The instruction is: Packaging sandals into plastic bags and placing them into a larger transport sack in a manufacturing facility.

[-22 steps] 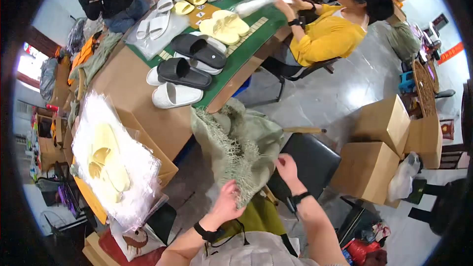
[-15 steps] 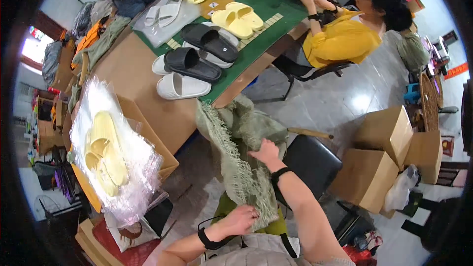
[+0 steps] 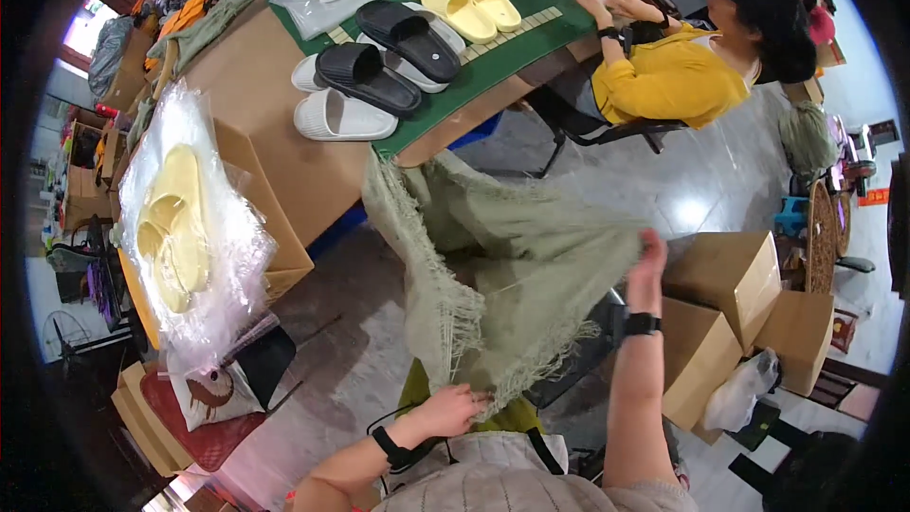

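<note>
A pale green fringed scarf (image 3: pixel 512 256) hangs spread out in front of me, one end draped up to the table edge. My left hand (image 3: pixel 453 410) grips its lower fringed edge close to my lap. My right hand (image 3: pixel 648 261), with a dark band on the wrist, holds the scarf's right edge, raised and stretched out to the right. The cloth hides the dark chair seat below it.
A brown table (image 3: pixel 256 104) with a green mat carries black, white and yellow slippers (image 3: pixel 379 57). A cardboard box (image 3: pixel 256 218) at left holds yellow slippers in clear plastic. A person in yellow (image 3: pixel 673 76) sits at the table. Stacked cardboard boxes (image 3: pixel 730 313) stand at right.
My right hand has swung out to the right and upward, pulling the scarf wide open. My left hand has dropped lower, toward my lap, still on the cloth.
</note>
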`<control>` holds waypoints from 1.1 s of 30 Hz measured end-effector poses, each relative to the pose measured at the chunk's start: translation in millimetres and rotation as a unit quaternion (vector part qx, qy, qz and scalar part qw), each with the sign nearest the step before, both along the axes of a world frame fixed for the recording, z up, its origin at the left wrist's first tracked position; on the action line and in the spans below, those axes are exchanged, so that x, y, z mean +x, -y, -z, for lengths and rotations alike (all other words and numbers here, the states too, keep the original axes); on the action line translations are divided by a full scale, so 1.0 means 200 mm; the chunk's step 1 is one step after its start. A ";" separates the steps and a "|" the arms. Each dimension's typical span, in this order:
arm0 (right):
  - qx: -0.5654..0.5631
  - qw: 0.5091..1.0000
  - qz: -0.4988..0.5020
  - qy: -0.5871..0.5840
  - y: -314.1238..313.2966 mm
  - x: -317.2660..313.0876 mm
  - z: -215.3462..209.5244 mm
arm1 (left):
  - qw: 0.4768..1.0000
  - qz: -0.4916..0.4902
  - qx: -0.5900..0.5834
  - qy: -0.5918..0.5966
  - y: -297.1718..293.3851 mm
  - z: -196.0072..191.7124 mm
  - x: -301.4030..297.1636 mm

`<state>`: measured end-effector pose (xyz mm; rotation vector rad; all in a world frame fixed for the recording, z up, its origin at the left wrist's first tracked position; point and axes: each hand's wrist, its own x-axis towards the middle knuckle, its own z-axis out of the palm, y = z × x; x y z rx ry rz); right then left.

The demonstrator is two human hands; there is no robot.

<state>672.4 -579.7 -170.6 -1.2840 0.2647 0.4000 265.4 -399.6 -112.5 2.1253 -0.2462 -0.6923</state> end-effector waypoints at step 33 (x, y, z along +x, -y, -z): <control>-0.390 0.919 -0.008 -0.058 0.69 -0.27 1.13 | 0.938 0.165 0.268 -0.148 0.25 0.76 -0.08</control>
